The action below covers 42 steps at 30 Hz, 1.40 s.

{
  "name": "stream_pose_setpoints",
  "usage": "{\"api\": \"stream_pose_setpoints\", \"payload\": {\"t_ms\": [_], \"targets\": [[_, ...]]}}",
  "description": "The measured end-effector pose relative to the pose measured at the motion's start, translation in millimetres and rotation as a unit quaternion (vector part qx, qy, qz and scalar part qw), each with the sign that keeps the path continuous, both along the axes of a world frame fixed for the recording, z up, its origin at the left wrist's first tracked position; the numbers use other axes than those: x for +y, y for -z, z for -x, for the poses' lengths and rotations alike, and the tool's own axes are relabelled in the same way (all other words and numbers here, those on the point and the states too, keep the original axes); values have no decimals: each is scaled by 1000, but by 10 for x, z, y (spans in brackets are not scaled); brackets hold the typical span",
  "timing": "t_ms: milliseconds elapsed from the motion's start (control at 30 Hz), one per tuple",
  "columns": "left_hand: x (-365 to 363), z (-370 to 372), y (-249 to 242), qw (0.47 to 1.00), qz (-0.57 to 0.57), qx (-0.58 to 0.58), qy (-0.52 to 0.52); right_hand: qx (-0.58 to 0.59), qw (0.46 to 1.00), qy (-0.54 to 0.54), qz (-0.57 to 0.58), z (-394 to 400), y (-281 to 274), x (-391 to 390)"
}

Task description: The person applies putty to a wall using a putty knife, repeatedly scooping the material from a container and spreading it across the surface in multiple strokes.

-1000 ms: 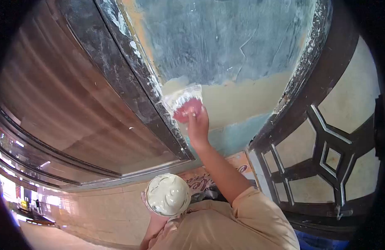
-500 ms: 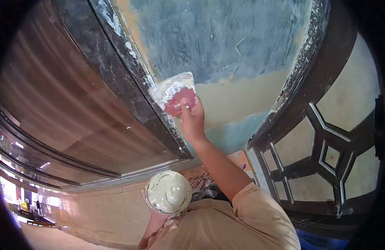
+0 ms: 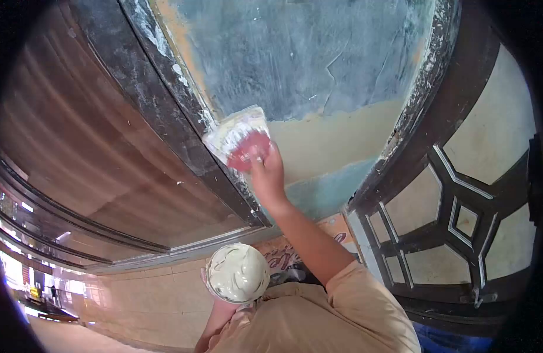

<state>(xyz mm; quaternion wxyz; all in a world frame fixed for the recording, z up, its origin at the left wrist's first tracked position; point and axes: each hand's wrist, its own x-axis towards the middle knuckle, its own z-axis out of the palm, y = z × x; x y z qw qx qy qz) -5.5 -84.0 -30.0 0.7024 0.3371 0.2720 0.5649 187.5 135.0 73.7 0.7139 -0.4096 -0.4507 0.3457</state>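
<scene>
The fingers of the right hand (image 3: 268,174) grasp one red scraper (image 3: 251,149), left of centre in the frame, its white-smeared blade over the inner edge of one dark frame (image 3: 183,132). At lower centre, the left hand (image 3: 224,307) holds up one round heap of cream paste (image 3: 239,273), fingers curled at its left edge and otherwise hidden. Beyond, one blue-grey panel (image 3: 283,59) with one beige band (image 3: 348,134) fills the upper centre, and one patterned door (image 3: 427,253) stands at right.
</scene>
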Motion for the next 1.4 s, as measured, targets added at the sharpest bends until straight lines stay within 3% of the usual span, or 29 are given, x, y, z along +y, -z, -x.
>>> {"api": "stream_pose_setpoints", "payload": {"t_ms": [33, 100, 133, 200, 267, 333, 367, 433, 500, 567, 600, 633, 733, 833, 967, 1000, 1067, 1233, 1267, 1333, 1400], "targets": [[18, -24, -27, 1000, 0, 2, 1, 16, 1000, -6, -18, 31, -191, 51], [57, -55, -88, 975, 141, -165, -48, 1, 999, 28, 16, 48, -191, 170], [37, -61, -136, 973, 156, -162, -51, 3, 999, 30, 16, 33, -45, 165], [15, -82, -230, 977, 147, -149, -46, -32, 991, 95, 87, -14, 552, 100], [-37, -100, -284, 982, 131, -126, -43, 41, 987, 80, 136, 4, 1400, -82], [-71, -97, -332, 988, 115, -99, -40, -97, 961, 72, 251, -108, 2082, -390], [-64, -96, -351, 990, 106, -86, -38, -96, 961, 72, 249, -90, 2295, -469], [-56, -83, -378, 994, 88, -58, -33, 51, 967, 33, 248, -46, 2436, -572], [-72, -77, -338, 995, 85, -45, -31, 0, 989, 0, 151, -69, 1768, -515], [-62, -51, -186, 991, 86, -90, -43, -33, 998, 35, 32, 19, 1273, -219], [-73, -32, -132, 996, 27, 62, -57, -17, 999, -7, 46, 19, 884, -146], [-86, -44, -134, 996, 28, 62, -56, -2, 997, -49, 58, 4, 594, -78], [-119, -70, -207, 992, 0, 118, -54, -43, 996, -16, 80, -34, 493, 123], [-124, -98, -320, 983, -31, 172, -54, -16, 992, 78, 96, -178, 1460, 253], [-125, -128, -400, 966, -71, 243, -56, 128, 970, 28, 207, -402, 2662, -254], [-101, -126, -310, 997, 40, -43, -42, 127, 970, 28, 207, -444, 2673, -373], [-46, -122, -195, 997, 44, -44, -43, 185, 927, -33, 326, -523, 2499, -574], [-12, -160, -26, 994, 72, -52, -64, 124, 963, -58, 233, -613, 1519, -433], [47, -254, -223, 982, 111, -152, -28, 85, 970, -115, 195, -677, 1241, -424], [156, -322, -243, 980, 106, -161, -55, 41, 971, -181, 153, -834, 787, -441], [213, -348, -303, 971, 77, -221, -42, 35, 906, -357, 224, -1077, 489, -520]]}}
